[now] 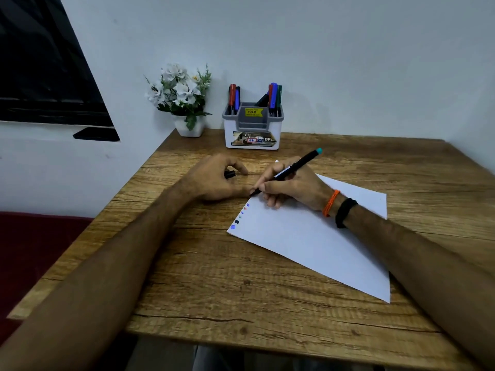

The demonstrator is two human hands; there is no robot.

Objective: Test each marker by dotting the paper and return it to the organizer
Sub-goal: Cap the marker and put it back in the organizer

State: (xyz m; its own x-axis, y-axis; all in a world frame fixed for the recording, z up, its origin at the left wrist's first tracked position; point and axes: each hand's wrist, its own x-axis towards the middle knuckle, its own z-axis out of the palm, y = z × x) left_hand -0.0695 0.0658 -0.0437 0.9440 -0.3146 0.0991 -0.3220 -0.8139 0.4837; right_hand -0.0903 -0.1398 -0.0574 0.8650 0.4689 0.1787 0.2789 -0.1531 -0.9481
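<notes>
The right hand [289, 187] holds a black pen [286, 172] with a teal end, fingers pinched round it the way you hold a pen to write. The tip points down at the left edge of the white paper [321, 236]. It looks to be touching the paper or just above it; I cannot tell which.

The left hand [214, 180] rests on the wooden table [214, 277] just left of the paper. Its fingers are curled round a small black cap [229, 174], most likely the cap of this pen.

Along the left edge of the paper runs a little row of colored dots [241, 215]. There are about six, in blue, dark, green and red. So I think several pens have been tried already.

At the far side of the table stands a white and gray pen holder [253, 129]. It has pens [273, 96] in red, blue, black and green standing in both ends. A small pot of white flowers [182, 95] sits to its left.

This pen has yet to make its dot, get its cap back and go into the holder. I cannot tell which pens in the holder are left to try.
</notes>
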